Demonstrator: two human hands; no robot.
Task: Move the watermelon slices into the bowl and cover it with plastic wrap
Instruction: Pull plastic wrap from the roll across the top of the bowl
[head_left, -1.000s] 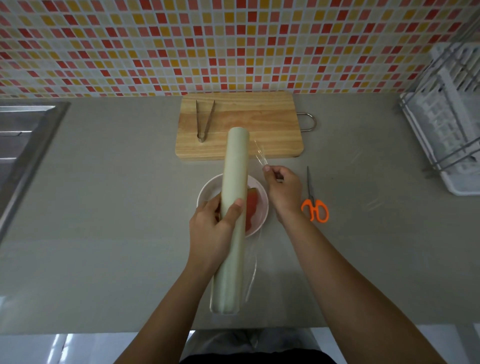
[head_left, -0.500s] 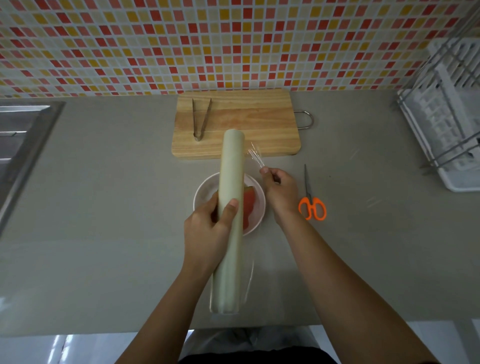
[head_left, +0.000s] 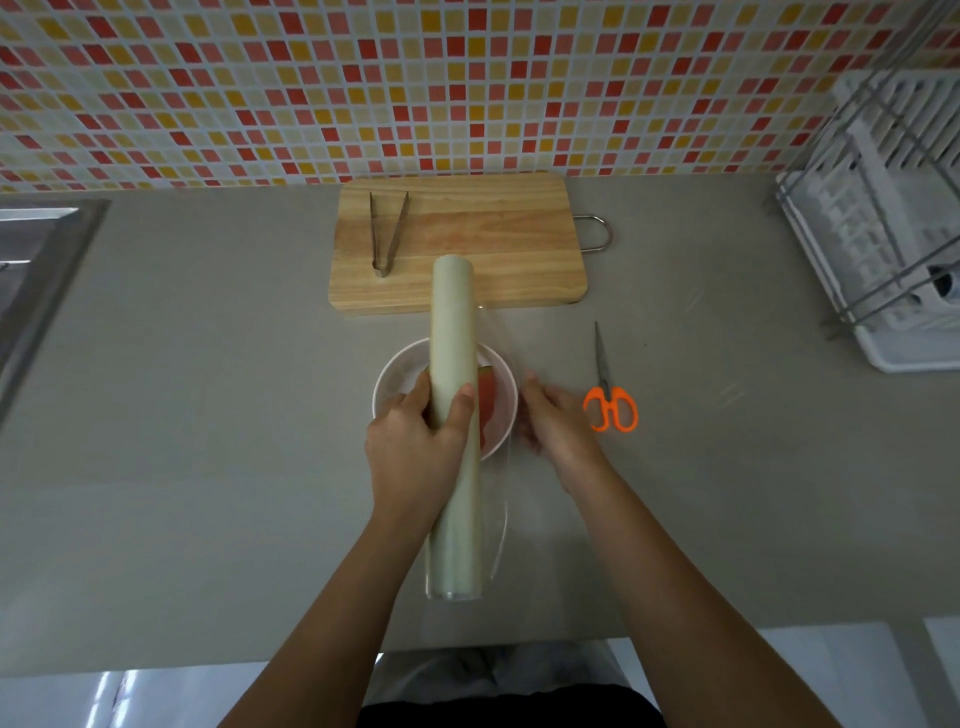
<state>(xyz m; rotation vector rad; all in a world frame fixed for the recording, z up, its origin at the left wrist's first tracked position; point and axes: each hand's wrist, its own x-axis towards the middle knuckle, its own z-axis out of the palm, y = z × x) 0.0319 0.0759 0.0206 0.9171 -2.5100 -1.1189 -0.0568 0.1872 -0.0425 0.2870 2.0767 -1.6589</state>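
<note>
A white bowl (head_left: 400, 382) sits on the grey counter below the cutting board, with red watermelon slices (head_left: 487, 402) in it. My left hand (head_left: 415, 447) grips a long pale roll of plastic wrap (head_left: 453, 364), held lengthwise over the bowl and hiding most of it. A clear sheet of wrap (head_left: 501, 467) hangs off the roll's right side. My right hand (head_left: 553, 423) is blurred beside the bowl's right rim, fingers at the edge of that loose sheet.
A wooden cutting board (head_left: 493, 244) with metal tongs (head_left: 388, 234) lies behind the bowl. Orange-handled scissors (head_left: 609, 395) lie to the right. A white dish rack (head_left: 883, 218) stands at far right, a steel sink (head_left: 31, 270) at far left. The counter's front edge is near my body.
My right hand has dropped from pinching the wrap's far corner to beside the bowl's right rim. The film now hangs straighter along the roll. The roll and my left hand barely moved.
</note>
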